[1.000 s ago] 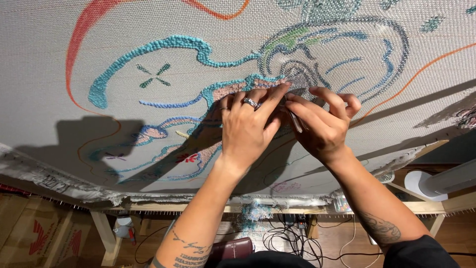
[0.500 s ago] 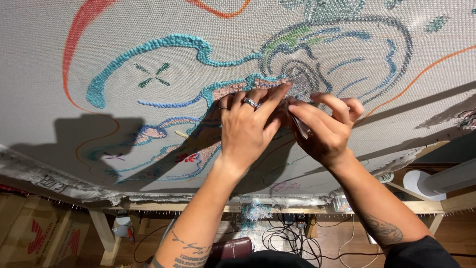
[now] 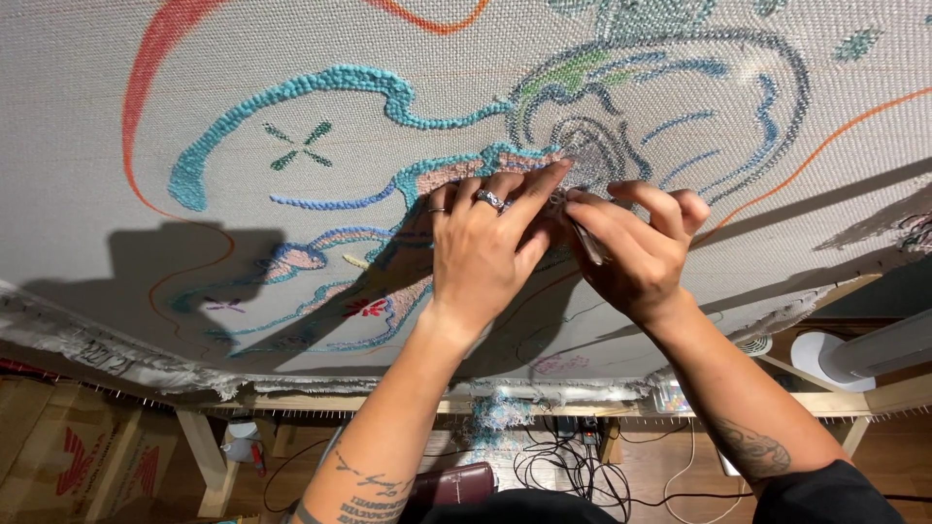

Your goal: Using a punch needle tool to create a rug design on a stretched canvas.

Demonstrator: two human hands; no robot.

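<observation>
Under right hand, small tool half hidden, unclear

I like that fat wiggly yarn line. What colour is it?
The yarn line is turquoise blue, clearest in the head view.

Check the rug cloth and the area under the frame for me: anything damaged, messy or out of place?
The backing cloth is taut with no tear showing. Its lower edge is frayed and ragged along the wooden frame. Below, cables lie tangled on the floor beside loose teal yarn. Nothing odd at either hand.
</observation>
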